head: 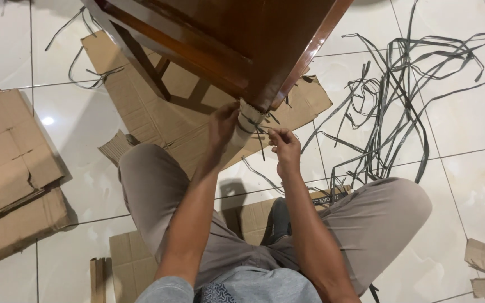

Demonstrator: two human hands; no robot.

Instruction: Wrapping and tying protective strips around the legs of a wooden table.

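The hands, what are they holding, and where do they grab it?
The left hand grips the cardboard wrap around the wooden furniture leg, at its side. The right hand pinches the loose end of a thin grey strap.

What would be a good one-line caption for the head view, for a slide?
Left hand grips the wrapped furniture leg while right hand pinches a grey strap, cardboard beneath.
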